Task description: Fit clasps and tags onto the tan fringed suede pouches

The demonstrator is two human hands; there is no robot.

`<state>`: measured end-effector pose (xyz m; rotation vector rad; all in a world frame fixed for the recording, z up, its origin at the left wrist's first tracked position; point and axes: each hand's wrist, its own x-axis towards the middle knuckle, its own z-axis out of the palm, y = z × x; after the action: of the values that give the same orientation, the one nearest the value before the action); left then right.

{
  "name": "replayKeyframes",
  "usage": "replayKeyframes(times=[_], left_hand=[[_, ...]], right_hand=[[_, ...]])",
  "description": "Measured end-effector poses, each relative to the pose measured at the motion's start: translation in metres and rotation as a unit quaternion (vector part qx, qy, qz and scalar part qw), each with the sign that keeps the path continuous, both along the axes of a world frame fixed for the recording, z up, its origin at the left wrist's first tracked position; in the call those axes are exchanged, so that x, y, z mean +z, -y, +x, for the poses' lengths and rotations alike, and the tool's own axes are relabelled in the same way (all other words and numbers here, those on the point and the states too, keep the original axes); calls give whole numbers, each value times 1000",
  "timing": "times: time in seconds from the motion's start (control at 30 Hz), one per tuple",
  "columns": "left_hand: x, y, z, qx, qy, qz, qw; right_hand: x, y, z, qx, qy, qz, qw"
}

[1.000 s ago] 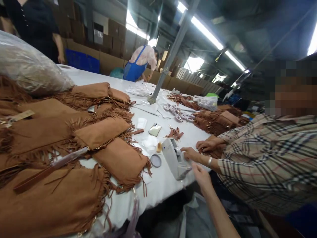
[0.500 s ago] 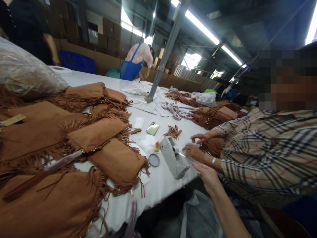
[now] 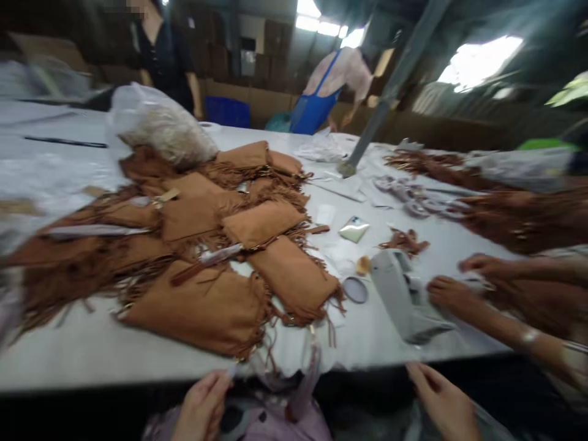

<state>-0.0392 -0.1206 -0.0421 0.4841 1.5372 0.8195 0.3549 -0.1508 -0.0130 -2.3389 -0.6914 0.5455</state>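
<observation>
My left hand point(image 3: 202, 404) is at the table's front edge, its fingers pinched on a small pale strip beside the nearest brown fringed bag point(image 3: 197, 309). To the right, my right hand point(image 3: 443, 401) is below the grey tape dispenser point(image 3: 399, 297), thumb and fingers drawn together; anything between them is too blurred to make out. A second brown bag point(image 3: 294, 278) lies behind the first. A wrapped strap point(image 3: 310, 367) hangs over the edge between my hands.
A person's hands point(image 3: 459, 297) work right of the dispenser. A phone point(image 3: 354, 228), a grey ring point(image 3: 355, 290) and brown straps point(image 3: 404, 241) lie mid-table. A metal post point(image 3: 395, 86) rises behind. Plastic-wrapped goods point(image 3: 165, 125) sit at the back left.
The view has swung left. My right hand has drawn back from the dispenser and the other person's hands to the table's front edge. My left hand has come into view.
</observation>
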Motion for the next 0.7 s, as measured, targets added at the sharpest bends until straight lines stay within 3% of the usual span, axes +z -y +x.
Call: replayKeyframes(times=[0.07,0.17,0.23,0.3,0.43,0.7], left_hand=[[-8,-4,-11,-83,42,38,995],[-13,-8,-22,-131,18,100,986],[-12,-8,-24,-152,-23,156,976],[-12,-6,-25,-176,-53,204,961],[-13,-2,-28,-206,-94,246,942],[-9,0,-30,-210,-138,255,934]], right_hand=[[-6,-11,-53,118,-112,-14,987],[1,-27,-148,307,-279,-11,910],[7,-39,-201,377,-337,9,863],[9,-51,-236,410,-353,17,840],[0,-66,-265,433,-328,20,839],[-15,-69,-279,417,-236,-53,876]])
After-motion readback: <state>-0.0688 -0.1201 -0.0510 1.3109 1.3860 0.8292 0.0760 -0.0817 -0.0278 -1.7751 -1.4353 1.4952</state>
